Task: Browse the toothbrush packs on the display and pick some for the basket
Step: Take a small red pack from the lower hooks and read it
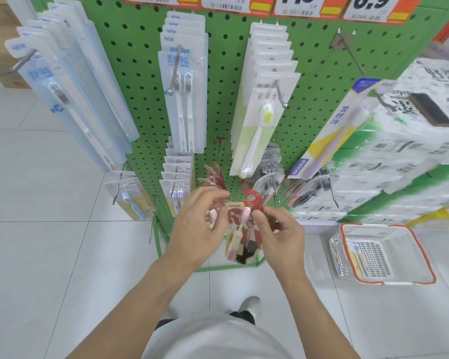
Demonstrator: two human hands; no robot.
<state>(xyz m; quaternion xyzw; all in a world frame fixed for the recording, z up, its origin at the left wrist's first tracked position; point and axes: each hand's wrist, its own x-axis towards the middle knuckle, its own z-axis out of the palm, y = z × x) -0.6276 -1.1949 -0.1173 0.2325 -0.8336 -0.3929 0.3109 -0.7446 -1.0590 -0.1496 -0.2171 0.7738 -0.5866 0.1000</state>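
Note:
A green pegboard display (pixel 226 81) carries rows of hanging toothbrush packs. My right hand (pixel 279 234) pinches a red-hooked toothbrush pack (pixel 240 229) near its top, low in front of the board. My left hand (pixel 198 226) has its fingers curled round another red pack (pixel 212 212) in the bunch still hanging on the lower hook. A white basket with an orange rim (pixel 425 260) sits on the floor at the right, with one toothbrush pack (pixel 358 257) lying in it.
Blue-white packs (pixel 70 92) hang at the left, twin-brush packs (pixel 184 99) in the middle, yellow-green packs (pixel 259 117) to the right. Stacked tissue packs (pixel 399 161) stand at the right. Price tags (pixel 306 3) line the top. My shoe (pixel 249 305) is on the white tile floor.

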